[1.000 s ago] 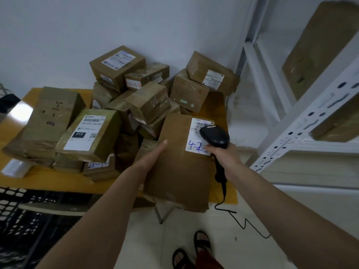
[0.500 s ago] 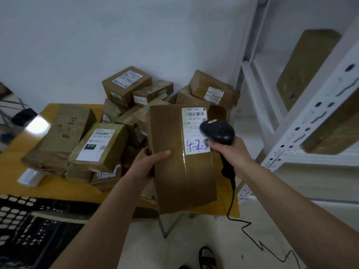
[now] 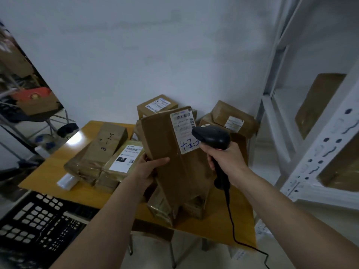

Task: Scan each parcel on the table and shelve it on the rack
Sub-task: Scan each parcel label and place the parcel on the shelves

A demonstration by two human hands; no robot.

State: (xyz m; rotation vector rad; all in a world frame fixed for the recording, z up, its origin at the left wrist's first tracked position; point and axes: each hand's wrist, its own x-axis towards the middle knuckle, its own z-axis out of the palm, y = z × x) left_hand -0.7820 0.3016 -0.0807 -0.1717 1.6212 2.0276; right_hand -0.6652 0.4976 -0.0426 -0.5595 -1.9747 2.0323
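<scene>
At the centre of the frame the left hand point(image 3: 147, 171) grips the lower left edge of a tall brown parcel point(image 3: 174, 158), holding it upright above the yellow table point(image 3: 58, 175). The right hand point(image 3: 223, 158) is wrapped round the handle of a black scanner point(image 3: 212, 137), whose head sits just over the parcel's white label point(image 3: 184, 131) (blue handwriting on it). More parcels point(image 3: 108, 152) are piled behind; the white rack point(image 3: 318, 152) stands at right.

— What are you wearing on your arms?
— Nothing: my left hand point(image 3: 149, 169) and right hand point(image 3: 225, 158) are bare, both forearms sleeveless (no rings, watch or gloves).
</scene>
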